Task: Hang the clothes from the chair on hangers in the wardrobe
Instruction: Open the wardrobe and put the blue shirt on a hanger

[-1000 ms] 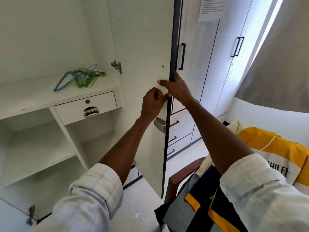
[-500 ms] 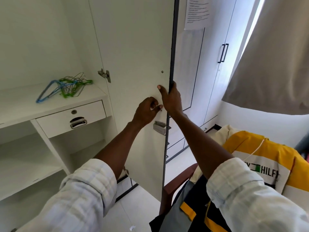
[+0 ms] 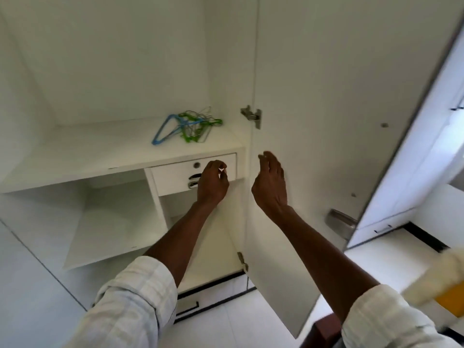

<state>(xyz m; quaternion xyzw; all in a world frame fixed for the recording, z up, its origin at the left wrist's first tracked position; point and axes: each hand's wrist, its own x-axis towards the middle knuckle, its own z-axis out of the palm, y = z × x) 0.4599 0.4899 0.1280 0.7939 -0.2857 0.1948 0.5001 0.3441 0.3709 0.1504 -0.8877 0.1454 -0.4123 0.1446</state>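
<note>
Head view: the wardrobe (image 3: 120, 59) stands open, its door (image 3: 326, 121) swung out to the right; the door's far edge and the top of the cabinet run out of frame, and no rail shows. The hangers (image 3: 187, 126) lie in a tangled heap on the shelf (image 3: 100, 151), toward its right end, above the drawer (image 3: 173, 175); blue and green wire ones can be told apart, but their number and hooks are too blurred to make out; the blue one lies flat with its long axis slanting from the near left to the far right. The left hand (image 3: 213, 183) hangs in front of the drawer with fingers curled loosely and nothing in them; it hides part of the drawer handle; whether it touches the drawer front I cannot tell. The right hand (image 3: 271, 183) is raised just beside the door's inner face, fingers relaxed and slightly bent, holding nothing. Of the clothes (image 3: 444, 285), only a blurred cream and yellow strip shows at the right edge, cut off; a dark corner of the chair (image 3: 324, 332) shows at the bottom, mostly out of frame; both sleeves are rolled up.
</note>
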